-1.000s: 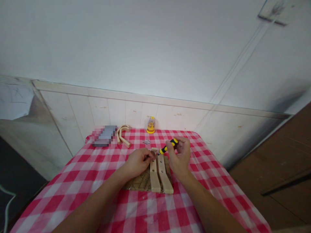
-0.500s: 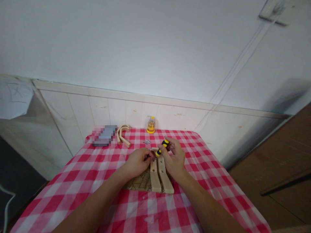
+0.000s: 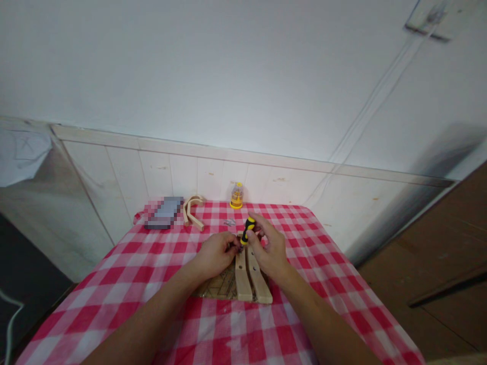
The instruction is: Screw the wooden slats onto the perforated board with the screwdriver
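A yellow-and-black screwdriver (image 3: 248, 230) stands nearly upright in my right hand (image 3: 269, 248), its tip down at the far part of the left wooden piece (image 3: 243, 284). My left hand (image 3: 218, 255) has its fingers pinched beside that tip; whatever is between them is too small to make out. Alongside lies a second bent wooden piece (image 3: 261, 285) with drilled holes. Both pieces rest on a brown board with dark lines (image 3: 216, 287), partly covered by my left hand and forearm.
Beyond my hands lie several small metal pieces (image 3: 229, 222). A yellow-based clear container (image 3: 236, 196) stands near the wall. Curved wooden parts (image 3: 194, 213) and a blurred-out flat object (image 3: 165, 212) are at the back left of the checked tablecloth (image 3: 160, 284).
My right hand has shifted slightly left, and the screwdriver has swung from leaning right to nearly upright. My left hand has stayed in place.
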`<state>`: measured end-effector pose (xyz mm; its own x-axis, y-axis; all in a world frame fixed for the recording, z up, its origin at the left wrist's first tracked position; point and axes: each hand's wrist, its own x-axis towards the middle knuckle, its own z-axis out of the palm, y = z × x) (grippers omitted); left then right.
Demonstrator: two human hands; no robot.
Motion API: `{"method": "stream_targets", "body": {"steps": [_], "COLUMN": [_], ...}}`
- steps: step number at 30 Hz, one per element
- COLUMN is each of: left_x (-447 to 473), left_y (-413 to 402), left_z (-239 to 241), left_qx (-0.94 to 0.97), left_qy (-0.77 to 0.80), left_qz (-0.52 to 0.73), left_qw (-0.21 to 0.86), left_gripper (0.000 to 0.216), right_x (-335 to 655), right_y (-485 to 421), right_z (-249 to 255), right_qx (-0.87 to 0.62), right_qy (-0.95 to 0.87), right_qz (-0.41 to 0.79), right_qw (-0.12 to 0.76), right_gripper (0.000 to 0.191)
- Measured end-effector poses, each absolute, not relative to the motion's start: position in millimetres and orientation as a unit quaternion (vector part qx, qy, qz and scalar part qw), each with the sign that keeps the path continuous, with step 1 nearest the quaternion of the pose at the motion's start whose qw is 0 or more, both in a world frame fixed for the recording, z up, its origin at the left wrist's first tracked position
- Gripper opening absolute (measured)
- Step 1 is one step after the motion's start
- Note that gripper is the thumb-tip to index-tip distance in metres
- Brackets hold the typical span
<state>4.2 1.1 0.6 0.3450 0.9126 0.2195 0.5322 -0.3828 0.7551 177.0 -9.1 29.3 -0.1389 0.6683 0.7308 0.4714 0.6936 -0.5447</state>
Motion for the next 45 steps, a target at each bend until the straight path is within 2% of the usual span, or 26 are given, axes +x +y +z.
{"method": "stream_targets", "body": {"steps": [13,26,45], "left_x": [4.4,4.2,3.9], "left_y": [0.3,-0.9,-1.5], "left_z": [2.3,4.6,6.2], "left_qx": [0.77,0.766,0.761], "left_qy": [0.47,0.47,0.468], "left_qz": [0.32,0.323,0.327], "left_qw": [0.29,0.298,0.307], "left_gripper": [0.017,0.018,0.016], "right_x": [173.1,170.8,172.3], "right_y": [-4.7,-3.2,-5.6], "right_z": [25.1,22.3,22.2], "right_qx": [-0.389,-0.403,-0.388], "right_qy": [-0.702,-0.675,-0.7], "right_qz": [0.167,0.156,0.171], "right_qw": [0.573,0.599,0.575], "right_gripper": [0.034,0.027,0.027]}}
